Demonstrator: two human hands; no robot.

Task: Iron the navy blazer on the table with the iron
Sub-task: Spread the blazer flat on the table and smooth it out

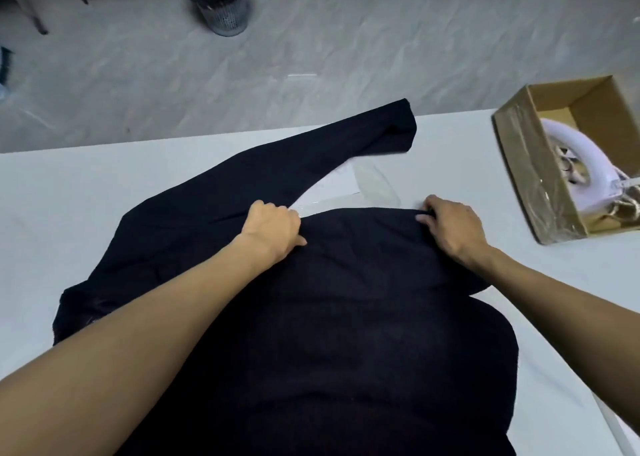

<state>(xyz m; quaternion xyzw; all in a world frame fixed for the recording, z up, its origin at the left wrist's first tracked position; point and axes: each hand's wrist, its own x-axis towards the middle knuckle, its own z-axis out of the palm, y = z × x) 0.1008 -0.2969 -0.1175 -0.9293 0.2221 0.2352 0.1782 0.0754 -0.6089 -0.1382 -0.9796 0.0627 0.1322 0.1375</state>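
Currently the navy blazer is lying spread across the white table, its dark body filling the near middle of the view and reaching down to the bottom edge. One sleeve is stretching away to the far side, with its cuff lying at the table's far edge. The person is leaning both bare forearms over the cloth. The left hand is gripping the blazer's far edge, with its fingers curled over the fabric and its thumb pointing along the fold. The right hand is holding the same edge further to the right, its fingers bent and pinching the cloth. The two hands are sitting well apart. Just beyond them a clear plastic sheet is showing flat on the table, partly tucked under the blazer. The iron, white with a rounded handle, is resting inside an open cardboard box at the right side of the table, apart from the blazer and from both hands. On the grey floor beyond, a mesh bin is standing.
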